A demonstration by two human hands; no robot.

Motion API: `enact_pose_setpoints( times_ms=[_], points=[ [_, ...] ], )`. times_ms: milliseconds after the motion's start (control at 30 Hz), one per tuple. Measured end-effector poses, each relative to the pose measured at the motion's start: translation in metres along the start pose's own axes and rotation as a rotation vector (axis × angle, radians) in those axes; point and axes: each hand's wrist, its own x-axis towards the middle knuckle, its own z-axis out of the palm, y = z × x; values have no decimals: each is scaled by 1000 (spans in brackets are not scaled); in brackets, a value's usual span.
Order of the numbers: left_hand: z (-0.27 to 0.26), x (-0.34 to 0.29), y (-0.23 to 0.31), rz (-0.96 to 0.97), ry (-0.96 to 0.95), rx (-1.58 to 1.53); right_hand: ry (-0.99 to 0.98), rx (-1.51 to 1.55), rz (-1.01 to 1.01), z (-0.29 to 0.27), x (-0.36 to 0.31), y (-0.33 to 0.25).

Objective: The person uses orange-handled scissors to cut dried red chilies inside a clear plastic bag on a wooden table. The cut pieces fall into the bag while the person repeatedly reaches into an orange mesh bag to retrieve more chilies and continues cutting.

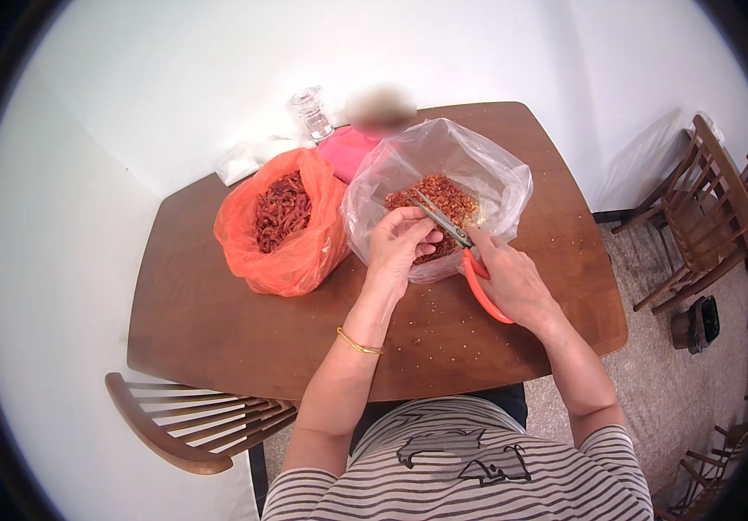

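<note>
Scissors (487, 298) with orange-red handles are gripped in my right hand (513, 276), their blades pointing up and left. My left hand (394, 245) is beside the blades with thumb and fingers pinched together; what they hold is too small or hidden to make out. Both hands are over the near side of a clear plastic bag (506, 184), which stands with its mouth spread wide. Inside it lie red cut chilli pieces (443, 193) with pale seeds. To the left stands an orange plastic bag (237, 227), rolled open, full of dried red chillies (283, 213).
The brown wooden table (217, 347) has seeds scattered on its near side. Behind the bags are a pink item (346, 152), a clear glass container (311, 115) and white crumpled material (257, 158). Wooden chairs (711, 204) and a dark bin (695, 326) stand to the right.
</note>
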Motion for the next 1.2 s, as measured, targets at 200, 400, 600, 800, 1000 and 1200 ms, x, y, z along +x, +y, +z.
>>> enact_pose_setpoints(
  times_ms=[200,400,600,800,1000,1200],
  points=[
    [-2,2,-2,3,-4,-8,-73,9,26,-5,2,-2],
    [-3,3,0,34,26,-60,15,2,-25,-2,1,2],
    [-1,1,1,19,11,-38,27,14,-36,0,0,0],
    [-2,3,-2,-10,22,-38,-44,-18,3,0,1,1],
    [-5,6,-3,35,39,-75,-69,54,41,-5,2,-1],
    [-4,4,-1,88,36,35,-31,23,10,-2,0,1]
  ],
)
